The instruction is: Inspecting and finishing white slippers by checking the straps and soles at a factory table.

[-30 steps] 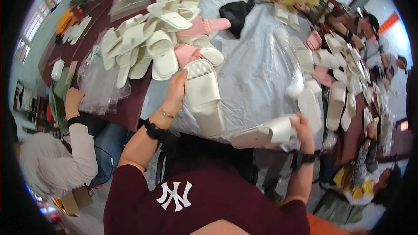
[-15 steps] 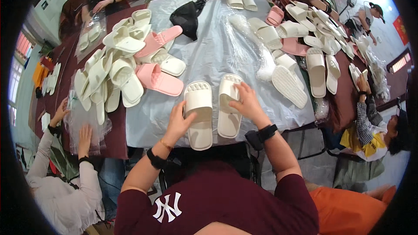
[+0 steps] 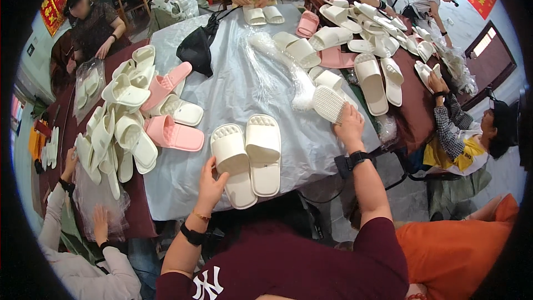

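Observation:
A pair of cream slippers lies side by side on the plastic sheet before me. My left hand (image 3: 211, 190) holds the edge of the left slipper (image 3: 228, 145), its thumb over the side by the strap. The right slipper (image 3: 263, 147) sits against it with no hand on it. Farther right, my right hand (image 3: 350, 128) is closed on the toe or heel end of an upturned slipper (image 3: 328, 103) whose textured sole faces up; I cannot tell which end. Another cream slipper (image 3: 327, 78) lies just behind that one.
A pile of cream slippers (image 3: 127, 91) with pink slippers (image 3: 175, 133) is at left; another heap (image 3: 377, 28) is at right. Clear plastic bags (image 3: 300, 80) and a black cloth item (image 3: 195, 51) lie between. Co-workers sit and stand around the table, with hands near both sides.
My right hand has left the right slipper of the pair and reached right to the upturned slipper. The pair now sits closer together. The whole view has shifted.

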The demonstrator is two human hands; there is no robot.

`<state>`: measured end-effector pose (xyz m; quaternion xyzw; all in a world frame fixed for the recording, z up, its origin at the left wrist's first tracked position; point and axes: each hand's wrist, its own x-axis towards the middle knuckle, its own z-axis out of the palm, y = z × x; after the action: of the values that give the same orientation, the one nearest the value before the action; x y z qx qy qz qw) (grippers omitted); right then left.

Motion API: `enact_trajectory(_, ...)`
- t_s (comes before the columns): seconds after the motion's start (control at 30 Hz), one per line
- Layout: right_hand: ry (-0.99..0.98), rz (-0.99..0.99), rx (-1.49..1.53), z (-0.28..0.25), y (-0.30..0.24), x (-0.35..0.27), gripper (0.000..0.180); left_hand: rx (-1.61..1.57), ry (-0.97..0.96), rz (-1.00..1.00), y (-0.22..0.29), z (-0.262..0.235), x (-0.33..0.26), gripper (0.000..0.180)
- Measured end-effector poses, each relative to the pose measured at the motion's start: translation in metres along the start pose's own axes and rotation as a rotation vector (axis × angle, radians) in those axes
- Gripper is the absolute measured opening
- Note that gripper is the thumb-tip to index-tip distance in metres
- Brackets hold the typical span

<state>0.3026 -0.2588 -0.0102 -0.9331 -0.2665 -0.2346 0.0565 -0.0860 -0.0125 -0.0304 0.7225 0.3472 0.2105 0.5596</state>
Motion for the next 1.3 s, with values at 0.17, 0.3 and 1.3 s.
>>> enact_trajectory(0.17, -0.082, 0.157, 0.286, -0.004, 0.057, 0.052, 0.026, -0.028, -0.009, 0.031, -0.008, 0.0, 0.002, 0.061)
enact_trajectory(0.3, -0.007, 0.399, 0.042, 0.005, 0.088, 0.099, 0.022, -0.025, -0.027, -0.033, 0.001, 0.001, 0.0, 0.062)
enact_trajectory(1.3, -0.603, 0.337, 0.841, -0.049, -0.047, -0.064, 0.029, 0.03, 0.011, 0.19, 0.063, 0.008, -0.022, 0.034)
